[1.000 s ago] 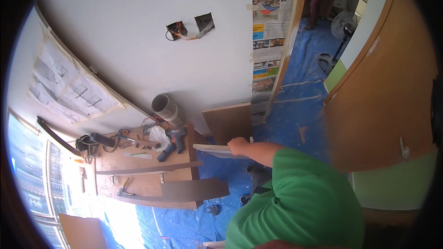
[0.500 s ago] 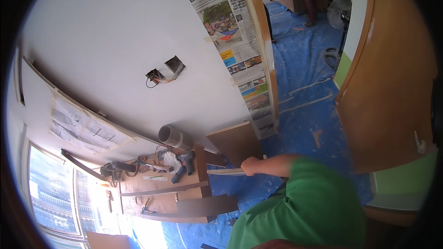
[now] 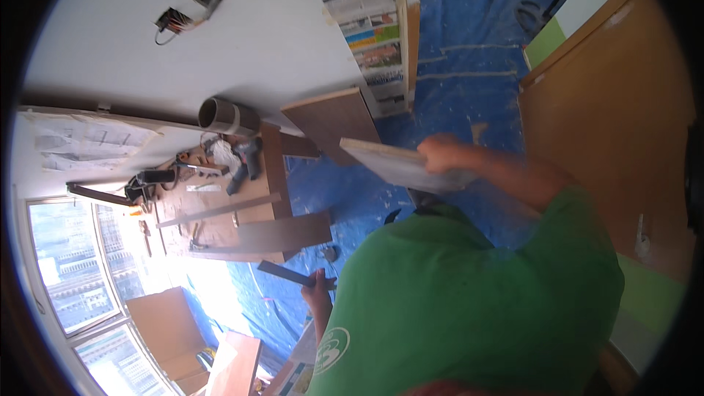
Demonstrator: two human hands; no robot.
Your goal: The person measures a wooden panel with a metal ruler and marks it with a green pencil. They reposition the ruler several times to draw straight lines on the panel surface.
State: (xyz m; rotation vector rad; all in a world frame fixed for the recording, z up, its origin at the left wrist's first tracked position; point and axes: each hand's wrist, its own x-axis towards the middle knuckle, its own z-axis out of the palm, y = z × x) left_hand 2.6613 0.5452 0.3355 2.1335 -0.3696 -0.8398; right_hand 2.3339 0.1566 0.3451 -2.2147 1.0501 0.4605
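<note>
My right hand [image 3: 441,154] grips the upper edge of a flat board [image 3: 407,166] with a pale edge and greyish face. The board hangs tilted in front of my green shirt, over the blue floor sheet. Low on the left, my left hand [image 3: 317,292] is closed round a narrow dark strip [image 3: 284,273] that points toward the workbench. Just beyond the held board, a brown wooden panel [image 3: 334,125] leans against the white wall. My body hides part of the board's lower side.
A low wooden workbench [image 3: 273,169] at left carries a cordless drill [image 3: 248,161], several hand tools and brown strips. A grey cylinder [image 3: 229,117] lies at its wall side. Blue sheeting [image 3: 469,44] covers the floor. A brown door [image 3: 609,125] stands right, a cardboard box [image 3: 167,330] lower left.
My right hand has lifted the board, drawing it away from the wall and workbench and turning its face into view. My left hand with the dark strip has come into view.
</note>
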